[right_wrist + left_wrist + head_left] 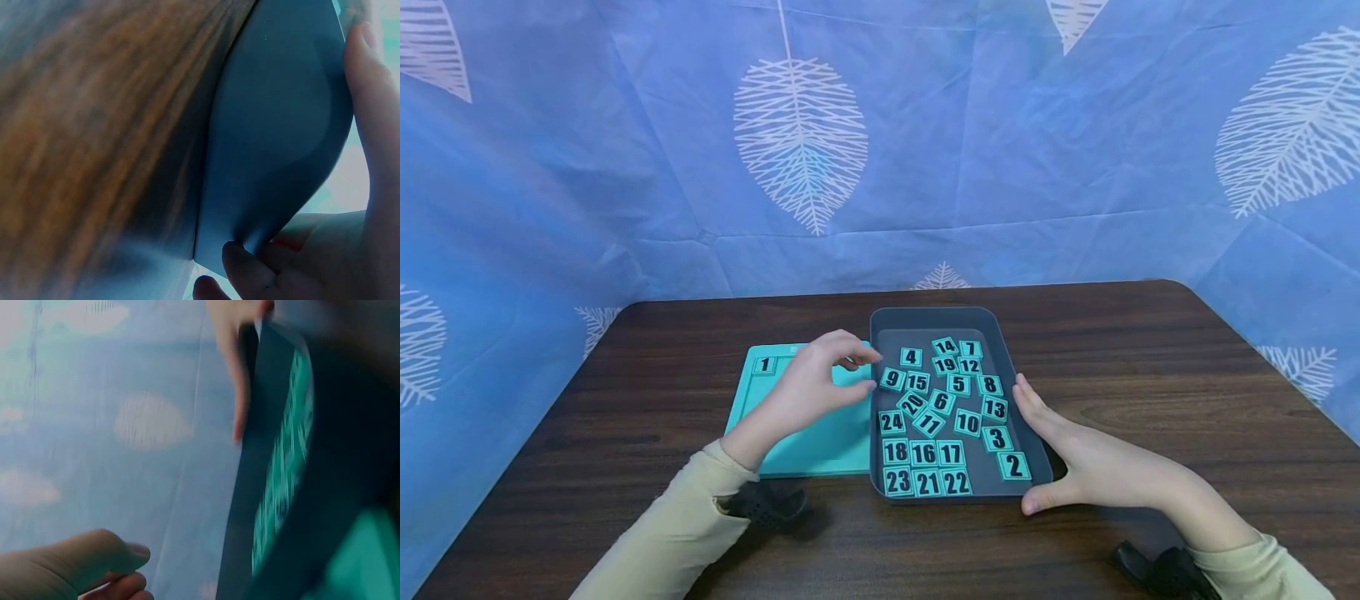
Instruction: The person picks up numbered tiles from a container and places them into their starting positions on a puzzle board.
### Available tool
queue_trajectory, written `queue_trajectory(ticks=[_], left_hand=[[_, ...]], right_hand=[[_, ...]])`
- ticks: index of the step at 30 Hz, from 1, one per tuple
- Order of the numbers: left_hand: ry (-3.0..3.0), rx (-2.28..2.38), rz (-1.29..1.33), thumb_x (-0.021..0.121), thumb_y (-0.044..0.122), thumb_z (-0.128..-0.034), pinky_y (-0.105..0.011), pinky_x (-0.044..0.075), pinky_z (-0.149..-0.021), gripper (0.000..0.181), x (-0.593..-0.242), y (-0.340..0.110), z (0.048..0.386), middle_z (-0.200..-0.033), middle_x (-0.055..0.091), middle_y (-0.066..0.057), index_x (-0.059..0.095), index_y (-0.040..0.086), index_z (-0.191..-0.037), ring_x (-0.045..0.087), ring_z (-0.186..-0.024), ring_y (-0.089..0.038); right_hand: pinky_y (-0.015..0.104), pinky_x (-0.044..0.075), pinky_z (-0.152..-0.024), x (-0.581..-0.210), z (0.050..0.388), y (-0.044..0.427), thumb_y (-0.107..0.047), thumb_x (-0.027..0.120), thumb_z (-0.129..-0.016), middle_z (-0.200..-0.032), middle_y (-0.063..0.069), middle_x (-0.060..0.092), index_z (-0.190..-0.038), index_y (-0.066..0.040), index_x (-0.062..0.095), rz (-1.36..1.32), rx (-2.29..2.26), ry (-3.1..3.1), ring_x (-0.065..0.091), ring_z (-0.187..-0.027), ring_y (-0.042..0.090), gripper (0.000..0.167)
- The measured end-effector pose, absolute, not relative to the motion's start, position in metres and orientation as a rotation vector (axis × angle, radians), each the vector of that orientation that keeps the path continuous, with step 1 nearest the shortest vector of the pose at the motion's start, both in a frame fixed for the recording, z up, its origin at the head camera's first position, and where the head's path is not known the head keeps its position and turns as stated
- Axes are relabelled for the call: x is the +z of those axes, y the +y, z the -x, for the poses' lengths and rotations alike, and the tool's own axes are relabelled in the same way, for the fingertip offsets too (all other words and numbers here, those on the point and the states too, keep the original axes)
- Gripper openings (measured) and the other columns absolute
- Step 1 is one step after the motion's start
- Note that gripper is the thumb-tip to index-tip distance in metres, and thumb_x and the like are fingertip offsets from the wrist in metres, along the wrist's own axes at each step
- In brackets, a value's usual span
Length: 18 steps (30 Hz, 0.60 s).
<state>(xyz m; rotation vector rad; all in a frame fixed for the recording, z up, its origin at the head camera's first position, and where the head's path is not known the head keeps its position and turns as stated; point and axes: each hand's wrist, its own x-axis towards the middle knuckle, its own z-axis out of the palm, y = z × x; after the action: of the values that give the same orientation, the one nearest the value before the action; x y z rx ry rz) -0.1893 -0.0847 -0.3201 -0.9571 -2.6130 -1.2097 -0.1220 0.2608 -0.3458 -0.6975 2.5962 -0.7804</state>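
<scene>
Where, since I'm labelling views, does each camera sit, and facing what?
Head: on the head, facing forward and down at the tray; left hand and right hand show.
Left wrist: worn there, facing the tray; parts of both hands show.
Right wrist: worn there, facing the tray's outer side; right hand partly shows.
Head and left wrist share number tiles.

From my head view I look forward and down over the table [587,467]; my two wrist views sit close, sharing the gray tray [925,322].

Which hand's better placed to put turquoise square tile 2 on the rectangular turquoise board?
Left hand, probably: it looks empty above the board; the right hand, though nearer the tile, holds the grey rectangular tray.
</scene>
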Motion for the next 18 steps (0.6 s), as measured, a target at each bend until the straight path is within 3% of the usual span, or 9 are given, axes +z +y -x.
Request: queue_trajectory(ticks=[10, 18], left_hand=[[-2.578, -1.252, 1.189, 0.072, 0.011, -0.0845, -0.027, 0.049, -0.078, 0.021, -0.316, -0.006, 0.168, -0.1, 0.061, 0.0, 0.069, 0.01, -0.105, 0.055, -0.088, -0.012], [-2.649, -1.179, 1.306, 0.071, 0.011, -0.0851, -0.015, 0.047, -0.078, 0.02, -0.323, 0.031, 0.161, -0.099, 0.062, 0.001, 0.069, 0.008, -0.105, 0.057, -0.089, -0.009]], right_hand=[[0.05, 0.041, -0.096, -0.345, 0.122, 0.261, -0.053, 0.069, -0.079, -0.157, 0.011, -0.019, -0.152, -0.011, -0.01, 0.725, -0.778, 2.587, 0.016, -0.14, 0.039, 0.115], [0.051, 0.044, -0.092, -0.346, 0.122, 0.262, -0.052, 0.07, -0.079, -0.157, 0.011, -0.018, -0.152, -0.011, -0.01, 0.738, -0.792, 2.588, 0.021, -0.139, 0.041, 0.116]])
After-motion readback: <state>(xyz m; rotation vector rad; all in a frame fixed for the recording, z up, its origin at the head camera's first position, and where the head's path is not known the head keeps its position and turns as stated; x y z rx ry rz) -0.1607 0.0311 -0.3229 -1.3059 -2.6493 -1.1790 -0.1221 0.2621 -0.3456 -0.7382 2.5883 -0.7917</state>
